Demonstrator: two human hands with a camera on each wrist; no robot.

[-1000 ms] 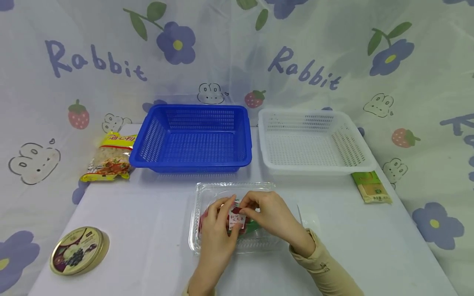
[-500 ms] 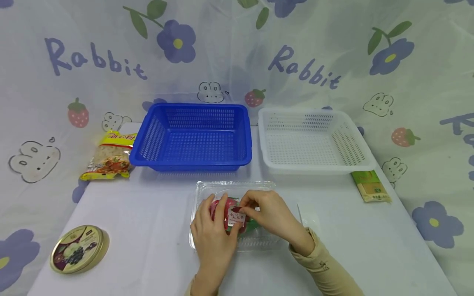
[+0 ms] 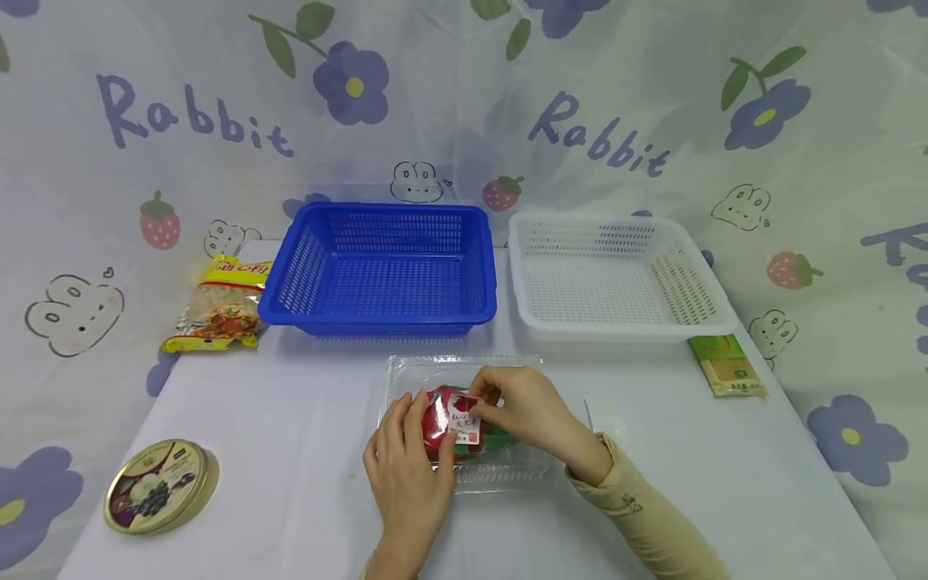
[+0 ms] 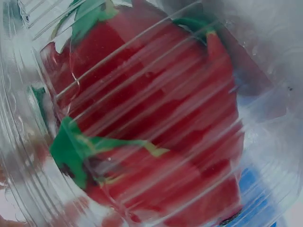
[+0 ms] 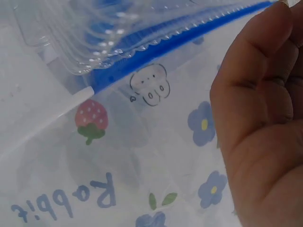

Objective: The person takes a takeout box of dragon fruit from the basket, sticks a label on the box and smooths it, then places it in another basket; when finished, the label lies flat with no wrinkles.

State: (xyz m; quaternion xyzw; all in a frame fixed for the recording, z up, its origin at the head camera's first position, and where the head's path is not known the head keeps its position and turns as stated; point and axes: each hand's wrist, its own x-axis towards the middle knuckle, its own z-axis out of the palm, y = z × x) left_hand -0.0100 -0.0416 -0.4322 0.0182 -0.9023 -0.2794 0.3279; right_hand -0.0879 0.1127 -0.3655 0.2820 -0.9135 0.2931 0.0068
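A clear plastic clamshell box (image 3: 500,481) lies on the table in front of me in the head view. Inside it shows a red dragon fruit (image 3: 437,423) with green scale tips; in the left wrist view the dragon fruit (image 4: 156,104) fills most of the frame behind ridged plastic. A white label (image 3: 464,427) with printed characters sits on the lid. My right hand (image 3: 529,415) pinches the label's upper right corner between thumb and forefinger. My left hand (image 3: 413,475) rests on the lid's left side, fingers extended, thumb beside the label. The right wrist view shows curled fingers (image 5: 265,71); their tips are cut off.
Behind the box stand a blue basket (image 3: 380,324) and a white basket (image 3: 623,332). A yellow-topped food bag (image 3: 225,310) leans at the blue basket's left. A green and tan packet (image 3: 728,366) lies by the white one. A round gold tin (image 3: 159,487) is at front left.
My left hand has shifted left and spread from beside the label, uncovering more of the dragon fruit and label. The right hand stays at the label's corner, nearly unmoved.
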